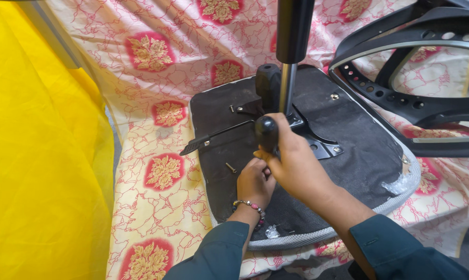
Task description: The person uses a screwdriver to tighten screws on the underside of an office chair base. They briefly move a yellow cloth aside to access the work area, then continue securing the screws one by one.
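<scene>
Right hand [291, 161] is gripping a rigid black screwdriver handle [267, 133]; left hand [255, 182] is pinching below it, over the heavy upturned seat [348, 155].

Floral red-and-cream cloth [156, 171] beside yellow fabric [42, 155].

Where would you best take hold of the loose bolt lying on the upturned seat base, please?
Pinch the bolt across its bare shank, coming straight down from above. It lies flat on the seat base, slanted, with open fabric on both long sides; a grip there should be easy. The left hand sits just right of it, so approach from the left.
</scene>
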